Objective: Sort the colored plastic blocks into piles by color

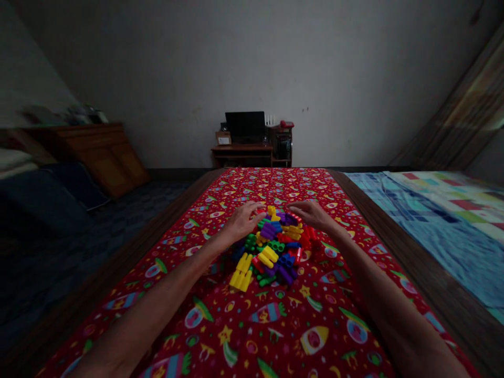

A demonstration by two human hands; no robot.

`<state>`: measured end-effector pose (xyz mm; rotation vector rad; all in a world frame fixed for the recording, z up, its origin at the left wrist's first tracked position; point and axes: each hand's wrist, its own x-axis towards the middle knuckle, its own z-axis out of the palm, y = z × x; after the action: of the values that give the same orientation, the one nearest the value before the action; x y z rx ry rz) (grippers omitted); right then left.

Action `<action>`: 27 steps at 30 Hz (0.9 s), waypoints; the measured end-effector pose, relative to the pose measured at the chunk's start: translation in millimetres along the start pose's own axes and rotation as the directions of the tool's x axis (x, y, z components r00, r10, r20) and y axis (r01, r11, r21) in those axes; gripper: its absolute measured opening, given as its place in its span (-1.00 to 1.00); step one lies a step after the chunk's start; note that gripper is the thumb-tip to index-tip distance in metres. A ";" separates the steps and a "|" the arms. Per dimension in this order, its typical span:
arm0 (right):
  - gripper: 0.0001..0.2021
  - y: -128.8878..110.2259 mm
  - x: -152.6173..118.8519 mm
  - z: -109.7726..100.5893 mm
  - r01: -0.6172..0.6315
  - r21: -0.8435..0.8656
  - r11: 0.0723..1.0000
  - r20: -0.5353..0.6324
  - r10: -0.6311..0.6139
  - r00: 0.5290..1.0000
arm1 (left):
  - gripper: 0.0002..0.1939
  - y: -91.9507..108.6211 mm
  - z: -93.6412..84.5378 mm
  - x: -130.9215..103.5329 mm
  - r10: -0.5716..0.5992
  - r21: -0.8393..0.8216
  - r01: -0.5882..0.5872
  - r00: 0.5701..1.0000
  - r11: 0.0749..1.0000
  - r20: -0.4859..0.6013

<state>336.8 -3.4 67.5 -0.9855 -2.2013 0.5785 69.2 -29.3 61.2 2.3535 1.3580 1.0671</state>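
Observation:
A heap of plastic building pieces in yellow, red, blue, green and purple lies on a red patterned cloth (271, 312). Yellow pieces (241, 273) stick out at its near left edge, and a purple piece (269, 231) lies near the middle. My left hand (244, 219) is at the heap's far left side, fingers apart and curved inward, with nothing seen in it. At the far right side is my right hand (309, 212), its fingers reaching inward over the edge of the heap, apart and holding nothing visible.
Beyond the cloth, a desk (242, 149) with a monitor (245, 126) stands against the wall. A wooden cabinet (98, 152) is at the left. On the right lies a bed with a blue sheet (425, 231) and a colourful patchwork cover (464, 197).

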 end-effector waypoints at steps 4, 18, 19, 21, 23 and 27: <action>-0.62 15.4 -3.9 -8.1 -0.211 -0.194 0.958 -0.255 0.159 0.954 | -0.51 -18.1 -11.0 -18.3 -0.003 0.159 0.023 0.993 0.987 -0.121; -0.37 -17.5 -2.8 57.8 -0.053 0.165 0.985 0.062 0.043 0.997 | 0.11 20.6 33.3 -130.4 0.077 0.283 -0.133 0.976 0.950 0.202; -0.36 -24.3 -2.5 55.8 -0.033 0.200 0.979 0.046 0.024 0.999 | 0.06 21.6 36.9 -122.1 0.093 0.303 -0.143 0.981 0.942 0.172; -0.36 -32.8 -2.6 48.4 -0.017 0.215 0.976 0.023 0.013 1.000 | -0.03 18.8 41.3 -99.8 0.109 0.330 -0.150 0.984 0.932 0.138; -0.37 -34.8 -2.7 38.5 -0.028 0.189 0.982 0.010 0.026 1.000 | -0.12 12.0 42.1 -74.0 0.078 0.329 -0.112 0.990 0.938 0.115; -0.35 -25.2 -2.0 21.6 -0.047 0.169 0.984 -0.033 0.053 0.998 | -0.25 9.4 34.7 -36.1 -0.050 0.257 0.042 0.998 0.966 0.027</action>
<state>310.1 -23.3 67.2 -0.9571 -2.0616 0.7498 88.0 -58.6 24.1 2.4895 1.6161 0.8808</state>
